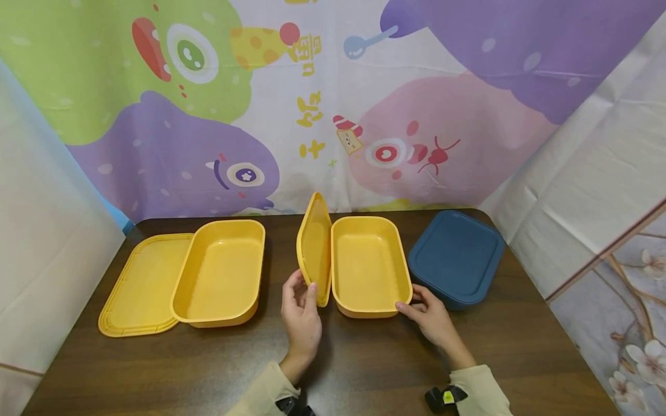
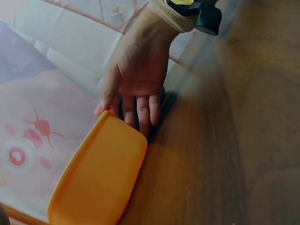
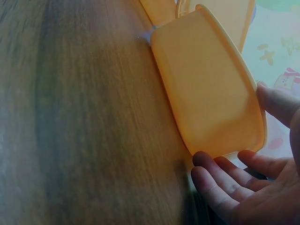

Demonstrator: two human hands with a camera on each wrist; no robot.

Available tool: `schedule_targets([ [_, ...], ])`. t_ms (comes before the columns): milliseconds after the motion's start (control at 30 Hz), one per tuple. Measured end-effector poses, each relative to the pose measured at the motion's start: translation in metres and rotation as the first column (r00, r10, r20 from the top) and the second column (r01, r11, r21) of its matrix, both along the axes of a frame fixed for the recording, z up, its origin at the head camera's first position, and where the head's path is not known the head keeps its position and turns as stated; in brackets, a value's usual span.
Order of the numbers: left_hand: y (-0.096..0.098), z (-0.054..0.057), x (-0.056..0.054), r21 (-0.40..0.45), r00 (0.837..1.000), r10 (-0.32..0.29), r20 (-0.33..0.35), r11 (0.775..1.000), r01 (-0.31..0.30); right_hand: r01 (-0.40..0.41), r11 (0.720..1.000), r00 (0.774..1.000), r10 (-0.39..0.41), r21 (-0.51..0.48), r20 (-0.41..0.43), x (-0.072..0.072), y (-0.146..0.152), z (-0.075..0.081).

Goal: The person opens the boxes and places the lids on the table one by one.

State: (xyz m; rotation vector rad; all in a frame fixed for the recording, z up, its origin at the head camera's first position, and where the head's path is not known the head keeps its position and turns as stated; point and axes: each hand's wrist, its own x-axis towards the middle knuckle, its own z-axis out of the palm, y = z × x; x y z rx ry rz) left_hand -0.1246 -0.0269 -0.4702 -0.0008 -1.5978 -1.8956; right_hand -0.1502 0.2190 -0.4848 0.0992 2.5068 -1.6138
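In the head view a yellow lid (image 1: 315, 242) stands on edge, leaning beside an uncovered yellow food container (image 1: 370, 263). My left hand (image 1: 303, 326) pinches the lid's near end between thumb and fingers. At the container's near right corner is my right hand (image 1: 433, 320), thumb over the rim and fingers against the outside wall. The right wrist view shows the side of this container (image 3: 206, 84) with the right hand (image 3: 243, 183) around its corner. From the left wrist, the container (image 2: 101, 173) appears with the right hand beyond it.
A second uncovered yellow container (image 1: 221, 277) stands to the left, overlapping a flat yellow lid (image 1: 140, 289). A dark blue container with its lid on (image 1: 458, 254) sits at the right, close to the right hand. A cartoon-printed cloth (image 1: 322, 173) hangs behind the brown table (image 1: 208, 370).
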Motion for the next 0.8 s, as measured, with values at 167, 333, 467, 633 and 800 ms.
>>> schedule_targets([
  [167,-0.003,-0.002,0.002,-0.002,1.000,-0.016,0.003,1.000,0.016,-0.002,1.000,1.000,0.002,-0.004,-0.005,0.001,0.000,0.000],
  [333,-0.006,-0.002,0.004,0.011,1.000,-0.018,0.022,1.000,0.018,-0.002,1.000,1.000,0.002,-0.011,-0.004,0.000,0.000,-0.001],
  [467,-0.008,0.000,0.006,0.011,0.999,-0.013,0.040,1.000,0.012,0.001,1.000,1.000,-0.001,-0.018,-0.005,0.000,0.000,-0.002],
  [633,-0.010,-0.002,0.006,0.003,0.999,-0.003,0.038,1.000,0.003,0.003,1.000,1.000,-0.003,-0.020,-0.009,0.000,0.000,-0.001],
  [800,-0.011,-0.005,0.007,-0.004,0.999,0.001,0.045,1.000,-0.001,0.002,1.000,1.000,-0.002,-0.020,-0.007,0.000,0.000,-0.002],
])
